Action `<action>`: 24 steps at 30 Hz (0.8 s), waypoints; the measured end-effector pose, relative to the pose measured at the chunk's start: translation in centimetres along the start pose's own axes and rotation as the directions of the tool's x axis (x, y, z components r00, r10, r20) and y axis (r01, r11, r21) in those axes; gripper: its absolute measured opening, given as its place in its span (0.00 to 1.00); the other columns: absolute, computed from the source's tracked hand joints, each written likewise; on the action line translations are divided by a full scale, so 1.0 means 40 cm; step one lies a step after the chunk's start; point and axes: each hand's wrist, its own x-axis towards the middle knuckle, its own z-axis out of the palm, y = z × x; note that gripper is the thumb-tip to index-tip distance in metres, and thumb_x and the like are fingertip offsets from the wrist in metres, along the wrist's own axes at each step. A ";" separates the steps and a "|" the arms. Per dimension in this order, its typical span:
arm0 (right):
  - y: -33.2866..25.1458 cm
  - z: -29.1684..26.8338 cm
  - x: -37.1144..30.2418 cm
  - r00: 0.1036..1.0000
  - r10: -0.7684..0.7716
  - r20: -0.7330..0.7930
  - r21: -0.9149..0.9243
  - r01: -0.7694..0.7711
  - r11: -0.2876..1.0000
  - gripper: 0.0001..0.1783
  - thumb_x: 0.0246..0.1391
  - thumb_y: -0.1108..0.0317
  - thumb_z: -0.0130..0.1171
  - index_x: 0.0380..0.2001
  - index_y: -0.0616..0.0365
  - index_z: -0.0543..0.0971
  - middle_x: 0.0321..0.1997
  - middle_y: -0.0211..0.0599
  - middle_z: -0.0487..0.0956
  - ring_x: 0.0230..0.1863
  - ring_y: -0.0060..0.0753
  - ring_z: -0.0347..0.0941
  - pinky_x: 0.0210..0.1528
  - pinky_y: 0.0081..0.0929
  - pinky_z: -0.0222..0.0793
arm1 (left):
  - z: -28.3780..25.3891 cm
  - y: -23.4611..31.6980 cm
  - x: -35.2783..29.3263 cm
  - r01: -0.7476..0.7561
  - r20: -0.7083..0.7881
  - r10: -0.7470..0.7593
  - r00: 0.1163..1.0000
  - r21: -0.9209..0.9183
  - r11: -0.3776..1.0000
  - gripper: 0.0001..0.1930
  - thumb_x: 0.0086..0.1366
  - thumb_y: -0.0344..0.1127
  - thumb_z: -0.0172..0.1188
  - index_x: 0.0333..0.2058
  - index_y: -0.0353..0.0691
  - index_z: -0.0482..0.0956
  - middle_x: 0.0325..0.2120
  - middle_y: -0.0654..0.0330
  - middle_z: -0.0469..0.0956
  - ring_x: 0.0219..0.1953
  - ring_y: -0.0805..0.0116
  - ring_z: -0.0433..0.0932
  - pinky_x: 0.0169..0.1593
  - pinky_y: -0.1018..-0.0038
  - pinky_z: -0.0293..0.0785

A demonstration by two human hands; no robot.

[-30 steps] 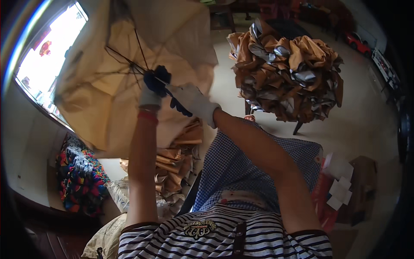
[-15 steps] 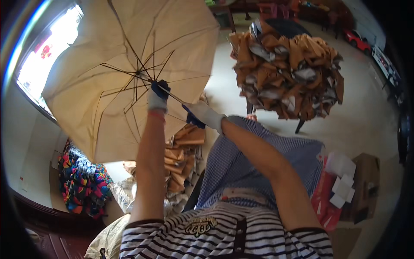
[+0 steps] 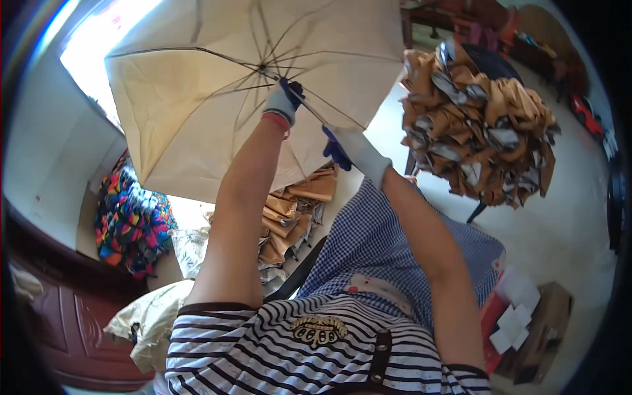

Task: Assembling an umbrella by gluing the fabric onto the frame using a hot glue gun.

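A cream umbrella is spread in front of me, its underside and dark ribs facing me. Both my hands wear white gloves with dark blue palms. My left hand is closed around the metal shaft just below where the ribs meet. Lower down, toward my body, my right hand is wrapped around the shaft's near end; the glove hides any handle there.
A big heap of folded brown umbrellas stands at the right on a dark-legged support. More brown folded pieces lie below the canopy. Multicoloured bundles are at the left, a pale sack near my left side, and a cardboard box at the lower right.
The canopy has spread wider and its ribs look straighter. Both hands and the umbrella now sit farther right and higher in the view, which has itself shifted.
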 end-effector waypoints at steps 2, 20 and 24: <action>-0.002 0.006 -0.020 1.000 0.021 0.003 -0.014 -0.021 1.000 0.34 0.65 0.43 0.45 0.19 0.63 0.78 0.10 0.34 0.69 0.08 0.24 0.63 0.12 0.24 0.58 | 0.030 0.077 0.001 0.299 -0.125 -0.520 0.845 -0.696 0.653 0.14 0.68 0.45 0.51 0.36 0.39 0.74 0.26 0.54 0.79 0.29 0.57 0.79 0.35 0.63 0.79; 0.082 0.112 -0.397 0.973 -0.231 -0.013 -0.218 0.223 0.950 0.22 0.64 0.59 0.47 0.26 0.68 0.78 0.15 0.34 0.71 0.15 0.20 0.60 0.20 0.23 0.59 | -0.284 0.081 0.208 0.136 -0.228 -0.431 0.873 -0.736 0.663 0.11 0.70 0.41 0.48 0.37 0.41 0.75 0.32 0.59 0.79 0.38 0.60 0.78 0.52 0.53 0.73; 0.037 0.091 -0.430 0.987 -0.157 -0.021 -0.165 0.151 0.975 0.22 0.64 0.60 0.47 0.27 0.69 0.78 0.15 0.31 0.71 0.16 0.19 0.62 0.21 0.23 0.60 | -0.245 0.119 0.248 0.145 -0.192 -0.326 0.926 -0.615 0.775 0.11 0.66 0.43 0.52 0.34 0.42 0.76 0.30 0.60 0.80 0.37 0.60 0.78 0.51 0.53 0.73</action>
